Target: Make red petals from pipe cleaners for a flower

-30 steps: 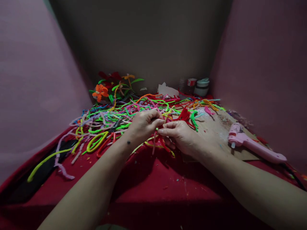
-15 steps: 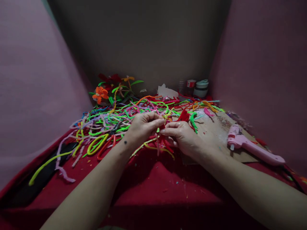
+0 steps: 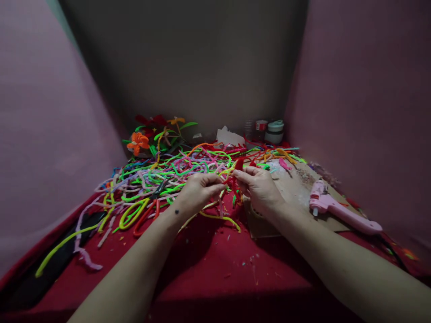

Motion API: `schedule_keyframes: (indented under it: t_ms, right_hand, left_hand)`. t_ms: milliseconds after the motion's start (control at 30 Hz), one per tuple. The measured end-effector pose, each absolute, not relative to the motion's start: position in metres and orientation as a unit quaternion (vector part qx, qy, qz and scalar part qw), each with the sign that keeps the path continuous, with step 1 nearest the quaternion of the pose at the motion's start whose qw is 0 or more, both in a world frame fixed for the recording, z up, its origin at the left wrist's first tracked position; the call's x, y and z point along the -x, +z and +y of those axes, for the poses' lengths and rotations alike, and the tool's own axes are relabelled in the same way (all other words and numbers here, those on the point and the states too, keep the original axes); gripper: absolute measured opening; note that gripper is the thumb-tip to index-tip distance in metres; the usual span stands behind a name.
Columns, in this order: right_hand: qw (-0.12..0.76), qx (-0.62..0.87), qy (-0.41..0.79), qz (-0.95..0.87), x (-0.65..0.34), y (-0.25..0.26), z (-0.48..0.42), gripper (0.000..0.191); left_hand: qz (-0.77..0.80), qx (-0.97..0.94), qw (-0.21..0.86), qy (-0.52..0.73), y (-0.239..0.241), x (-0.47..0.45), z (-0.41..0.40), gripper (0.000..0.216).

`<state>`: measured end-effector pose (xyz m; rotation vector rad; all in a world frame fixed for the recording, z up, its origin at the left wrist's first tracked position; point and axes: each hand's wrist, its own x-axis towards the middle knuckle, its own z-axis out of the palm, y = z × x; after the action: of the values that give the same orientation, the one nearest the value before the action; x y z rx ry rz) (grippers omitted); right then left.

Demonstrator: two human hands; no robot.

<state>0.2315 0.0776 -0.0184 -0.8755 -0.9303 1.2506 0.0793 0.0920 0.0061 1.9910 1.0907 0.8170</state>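
Observation:
My left hand (image 3: 201, 190) is closed in a pinch at the end of a red pipe cleaner (image 3: 239, 165), above the front edge of the pile. A short way to the right, my right hand (image 3: 258, 185) pinches the same red piece between thumb and forefinger, with a looped part sticking up over the fingertips. My fingers hide some of it. Beneath and behind both hands spreads a tangle of coloured pipe cleaners (image 3: 182, 163). A yellow strand (image 3: 222, 217) lies on the red cloth just below my hands.
To the right, a pink glue gun (image 3: 343, 211) rests on a cardboard sheet (image 3: 296, 190). Scissors (image 3: 136, 213) with yellow and red handles lie at the left. Pipe-cleaner flowers (image 3: 138, 142) stand at the back left; a lidded jar (image 3: 275, 132) is at the back right.
My hands have moved slightly apart, and the red piece now rises above my right fingertips. The whole view has shifted a little, with the table things appearing lower and further left.

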Motion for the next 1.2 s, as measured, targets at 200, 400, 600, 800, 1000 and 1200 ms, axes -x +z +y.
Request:
schedule_keyframes:
  t_ms: [200, 400, 600, 800, 1000, 1200]
  right_hand:
    - [0.589, 0.388, 0.556, -0.440, -0.228, -0.023, 0.076, 0.027]
    - [0.591, 0.382, 0.540, -0.462, -0.222, -0.029, 0.077, 0.029]
    - [0.605, 0.367, 0.594, -0.381, -0.225, -0.024, 0.077, 0.026]
    - [0.624, 0.324, 0.624, -0.341, -0.228, -0.028, 0.080, 0.025]
    - [0.612, 0.316, 0.620, -0.375, -0.229, -0.027, 0.080, 0.015]
    - [0.612, 0.335, 0.593, -0.404, -0.230, -0.026, 0.079, 0.010]
  left_hand:
    - [0.424, -0.687, 0.405, 0.429, 0.003, -0.083, 0.090, 0.017]
    - [0.414, -0.608, 0.458, 0.499, -0.003, -0.086, 0.091, 0.015]
    - [0.342, -0.504, 0.609, 0.508, -0.008, -0.091, 0.092, 0.023]
    - [0.378, -0.534, 0.643, 0.397, -0.016, -0.099, 0.087, 0.025]
    - [0.363, -0.555, 0.634, 0.399, -0.017, -0.093, 0.090, 0.018]
    - [0.402, -0.583, 0.587, 0.392, -0.009, -0.091, 0.089, 0.019]
